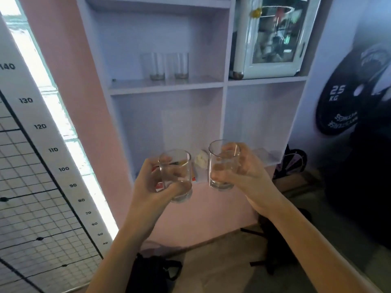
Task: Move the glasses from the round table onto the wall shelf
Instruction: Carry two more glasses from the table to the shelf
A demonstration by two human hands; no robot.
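My left hand (152,185) grips a clear glass (176,176), held upright in front of the lowest shelf compartment. My right hand (247,170) grips a second clear glass (222,166), slightly higher and to the right. Both are raised before a white wall shelf (167,88). Two more clear glasses stand side by side on its middle board: one on the left (155,66), one on the right (179,65). The round table is out of view.
A small white glass-door cabinet (273,37) fills the upper right compartment. Small items (201,160) lie on the bottom board behind the held glasses. A height chart (40,166) is at left, dark bags (156,271) on the floor, a weight-plate mural (342,102) at right.
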